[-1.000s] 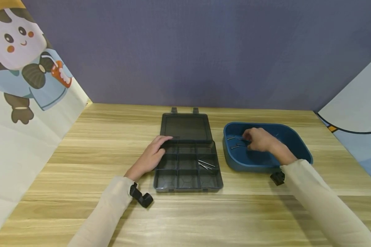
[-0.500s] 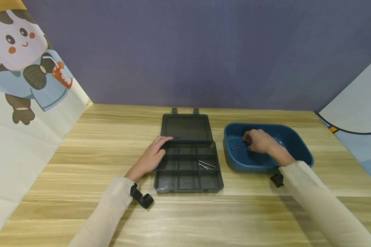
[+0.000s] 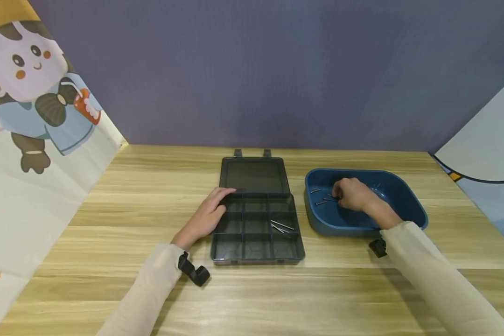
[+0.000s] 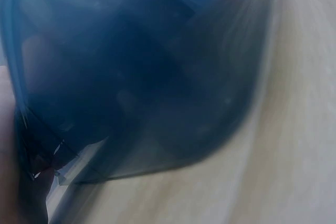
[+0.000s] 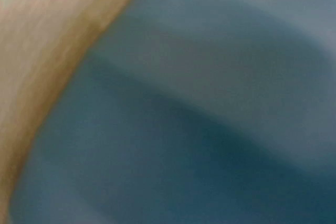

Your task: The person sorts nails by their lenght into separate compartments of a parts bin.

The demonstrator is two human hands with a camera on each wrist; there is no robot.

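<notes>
A dark translucent compartment box [image 3: 257, 252] lies with its lid [image 3: 255, 175] folded back. Several silver nails [image 3: 282, 227] sit in its right column, middle row. My left hand [image 3: 206, 214] rests along the box's left edge, fingertips by the hinge line; the left wrist view shows the box's side close up, blurred. To the right stands a blue tub [image 3: 336, 229] with several thin nails [image 3: 321, 203] on its floor. My right hand [image 3: 353, 195] reaches down inside it, fingers bent towards the nails. Its fingertips are hidden, so any hold on a nail is unclear.
Both things stand on a wood-grain table [image 3: 252, 298]. A dark blue-grey panel [image 3: 277, 74] rises behind it, and a cartoon-printed sheet [image 3: 46, 102] borders the left. The tub's raised wall surrounds the right hand. Black wrist mounts [image 3: 194, 270] hang below the sleeves.
The whole view has shifted slightly. My right hand stays in the tub, its fingers moving a little among the nails. My left hand keeps its place on the box.
</notes>
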